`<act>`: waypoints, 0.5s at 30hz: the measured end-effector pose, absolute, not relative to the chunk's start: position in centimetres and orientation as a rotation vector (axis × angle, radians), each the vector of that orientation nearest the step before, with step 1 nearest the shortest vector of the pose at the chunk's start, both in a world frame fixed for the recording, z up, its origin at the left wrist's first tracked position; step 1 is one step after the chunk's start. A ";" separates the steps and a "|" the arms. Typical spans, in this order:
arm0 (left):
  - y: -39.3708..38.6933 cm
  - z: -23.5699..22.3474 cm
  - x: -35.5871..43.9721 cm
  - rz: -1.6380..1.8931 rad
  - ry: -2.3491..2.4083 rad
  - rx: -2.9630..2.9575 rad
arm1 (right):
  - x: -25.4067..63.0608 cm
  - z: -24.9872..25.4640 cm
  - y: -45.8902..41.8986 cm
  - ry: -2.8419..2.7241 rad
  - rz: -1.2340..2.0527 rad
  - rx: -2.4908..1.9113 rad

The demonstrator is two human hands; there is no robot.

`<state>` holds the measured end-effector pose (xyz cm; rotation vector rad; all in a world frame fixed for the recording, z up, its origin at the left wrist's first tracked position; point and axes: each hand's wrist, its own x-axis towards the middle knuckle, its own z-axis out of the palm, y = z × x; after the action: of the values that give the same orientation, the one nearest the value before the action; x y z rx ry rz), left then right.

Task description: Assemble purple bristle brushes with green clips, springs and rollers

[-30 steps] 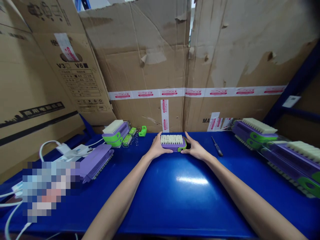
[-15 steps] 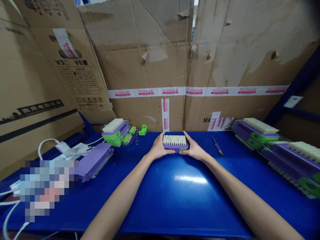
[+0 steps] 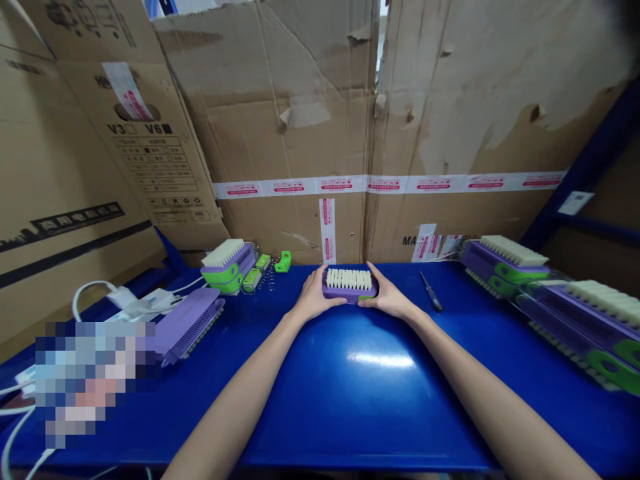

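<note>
A purple brush [image 3: 349,285] with cream bristles facing up is held between my two hands near the back of the blue table. My left hand [image 3: 314,295] wraps round its left end, thumb along the front side. On the other end my right hand [image 3: 389,295] grips it the same way, beside a bit of green at the lower right corner. The brush's underside is hidden. To the right of my right hand lies a screwdriver [image 3: 431,292]. Left of my left hand are small green parts [image 3: 253,280], thin springs [image 3: 272,275] and a green bracket [image 3: 283,261].
Purple-and-green brushes stand at the back left [image 3: 229,267] and at the right [image 3: 503,267]. A purple brush part [image 3: 187,323] lies at left, near a white power strip [image 3: 135,303] with cables. Cardboard [image 3: 295,133] walls the back of the blue table [image 3: 320,400].
The view has shifted slightly, moving most things a little to the left in the picture. Both hands keep the same grip on the brush.
</note>
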<state>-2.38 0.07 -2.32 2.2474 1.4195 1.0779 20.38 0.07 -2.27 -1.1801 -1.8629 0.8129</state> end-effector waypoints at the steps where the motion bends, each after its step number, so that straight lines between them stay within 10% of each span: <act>1: 0.1 -2.3 -2.4 1.077 1.423 2.251 | 20.5 -2.3 0.1 -1.858 0.811 -1.178; 15: -0.7 -1.5 -2.3 0.985 1.511 2.412 | 21.5 -1.8 0.2 -1.801 0.843 -1.239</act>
<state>-2.33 -0.67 -1.54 2.4121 1.5112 0.9847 21.47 0.21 -1.78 -1.2394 -1.8009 0.8434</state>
